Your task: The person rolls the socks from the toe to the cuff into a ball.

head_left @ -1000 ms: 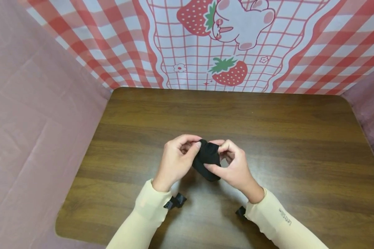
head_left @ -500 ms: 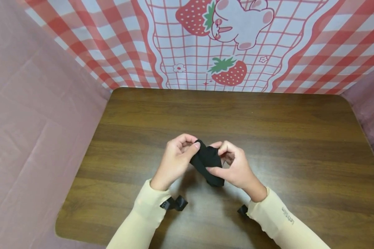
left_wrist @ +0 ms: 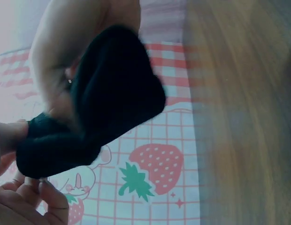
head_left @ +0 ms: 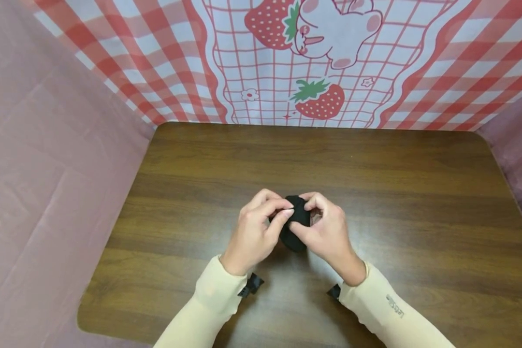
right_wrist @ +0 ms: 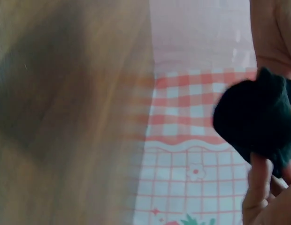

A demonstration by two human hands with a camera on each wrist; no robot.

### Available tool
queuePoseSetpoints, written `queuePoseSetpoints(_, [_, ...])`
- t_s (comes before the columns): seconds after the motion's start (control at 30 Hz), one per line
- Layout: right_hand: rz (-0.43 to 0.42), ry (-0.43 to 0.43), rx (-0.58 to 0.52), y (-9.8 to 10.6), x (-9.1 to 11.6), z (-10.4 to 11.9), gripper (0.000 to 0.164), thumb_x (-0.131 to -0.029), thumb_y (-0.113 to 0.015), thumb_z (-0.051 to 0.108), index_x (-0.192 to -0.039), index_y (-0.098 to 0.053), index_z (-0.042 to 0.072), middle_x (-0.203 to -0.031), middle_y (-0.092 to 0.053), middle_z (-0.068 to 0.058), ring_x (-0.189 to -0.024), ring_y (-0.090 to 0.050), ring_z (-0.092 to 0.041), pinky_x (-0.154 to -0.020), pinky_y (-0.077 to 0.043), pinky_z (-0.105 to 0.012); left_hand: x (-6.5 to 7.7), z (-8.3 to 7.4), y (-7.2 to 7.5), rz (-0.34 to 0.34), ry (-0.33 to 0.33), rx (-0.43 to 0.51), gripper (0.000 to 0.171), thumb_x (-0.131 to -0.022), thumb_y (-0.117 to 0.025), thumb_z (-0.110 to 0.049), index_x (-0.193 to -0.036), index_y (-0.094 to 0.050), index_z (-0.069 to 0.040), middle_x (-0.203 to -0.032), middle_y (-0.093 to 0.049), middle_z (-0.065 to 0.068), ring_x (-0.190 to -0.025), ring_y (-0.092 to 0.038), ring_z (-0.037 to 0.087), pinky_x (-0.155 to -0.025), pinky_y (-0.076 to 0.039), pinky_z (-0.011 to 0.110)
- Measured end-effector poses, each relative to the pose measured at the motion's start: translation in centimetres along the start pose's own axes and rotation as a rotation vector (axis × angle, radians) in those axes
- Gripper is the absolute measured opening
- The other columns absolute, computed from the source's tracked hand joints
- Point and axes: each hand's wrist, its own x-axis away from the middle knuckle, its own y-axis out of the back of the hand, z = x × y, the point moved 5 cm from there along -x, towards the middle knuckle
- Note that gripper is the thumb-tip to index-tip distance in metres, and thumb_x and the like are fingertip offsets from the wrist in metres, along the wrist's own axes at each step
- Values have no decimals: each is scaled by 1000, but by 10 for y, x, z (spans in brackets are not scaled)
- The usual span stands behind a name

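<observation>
A soft black sock (head_left: 294, 240), bunched and folded over, is held off the table between both hands. My left hand (head_left: 254, 233) pinches its upper left edge between thumb and index finger. On the other side my right hand (head_left: 331, 235) grips it, thumb on the near face and fingers behind. Seen in the left wrist view, the sock (left_wrist: 119, 89) has one wide rounded lobe and a narrower folded part near the fingers. The right wrist view shows the sock (right_wrist: 253, 117) as a dark rounded bundle with a fingertip pressed to its lower edge.
Beneath the hands lies a brown wood-grain table (head_left: 191, 169) with rounded corners. A red-and-white checked cloth (head_left: 169, 63) with strawberries hangs behind its far edge. Pink fabric (head_left: 48, 193) covers the left side. Small black wrist cameras (head_left: 253, 284) sit at the cuffs.
My left hand has moved right, closer to the right hand, bringing its pinched edge over the sock. The sock's lower end, which first stretched down to the right, has drawn up into a more compact bundle.
</observation>
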Motion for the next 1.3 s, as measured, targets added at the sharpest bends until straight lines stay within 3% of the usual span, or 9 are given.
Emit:
queuePoseSetpoints(0.13, [-127, -109, -260, 0, 2, -6, 32, -68, -77, -14, -78, -48, -8, -102, -65, -16, -78, -64, -11, -64, -51, -18, 1, -3, -6, 22, -62, -77, 12, -92, -70, -9, -102, -70, -2, -87, -62, 2, -79, -59, 12, -74, -47, 25])
queuePoseSetpoints(0.27, [-241, -151, -450, 5, 0, -8, 29, -66, -67, -23, -81, -43, -15, -103, -62, -13, -84, -67, -14, -68, -54, -20, 4, -3, -7, 40, -87, -149, 13, -90, -73, -13, -97, -69, -3, -86, -66, 1, -79, -61, 12, -75, -44, 30])
queuePoseSetpoints(0.47, [-349, -162, -608, 10, 1, -11, 30, -65, -60, -26, -80, -43, -7, -98, -65, -9, -79, -65, -14, -67, -54, -23, 3, -6, -9, 49, -129, -162, 14, -88, -74, -15, -97, -70, -5, -90, -68, 0, -86, -63, 12, -79, -42, 33])
queuePoseSetpoints(0.77, [-458, -149, -717, 10, 0, -8, 36, -66, -63, -27, -79, -47, 2, -96, -65, -9, -77, -65, -15, -70, -53, -23, 5, -8, -5, -86, -158, -94, 6, -86, -77, -7, -89, -73, -4, -87, -68, 2, -82, -64, 13, -77, -47, 29])
queuePoseSetpoints(0.97, [-519, -129, -821, 9, 0, -7, 36, -67, -61, -29, -78, -46, 1, -93, -62, -9, -78, -64, -16, -71, -53, -24, 9, -11, -6, -238, -211, -42, 10, -78, -81, 3, -85, -75, -1, -78, -66, 5, -66, -63, 13, -62, -51, 19])
queuePoseSetpoints(1.1, [-538, -128, -848, 9, 0, -6, 36, -67, -60, -29, -79, -46, 1, -91, -60, -10, -76, -64, -16, -69, -54, -25, 12, -14, -7, -308, -261, -73, 15, -73, -81, 9, -84, -75, 1, -74, -64, 5, -59, -60, 12, -56, -47, 16])
queuePoseSetpoints(1.3, [-554, -141, -844, 9, -1, -6, 38, -64, -57, -30, -78, -46, 3, -90, -58, -8, -75, -63, -15, -66, -53, -24, 15, -15, -7, -378, -307, -134, 12, -76, -77, 7, -85, -75, 0, -73, -64, 5, -60, -61, 15, -56, -49, 23])
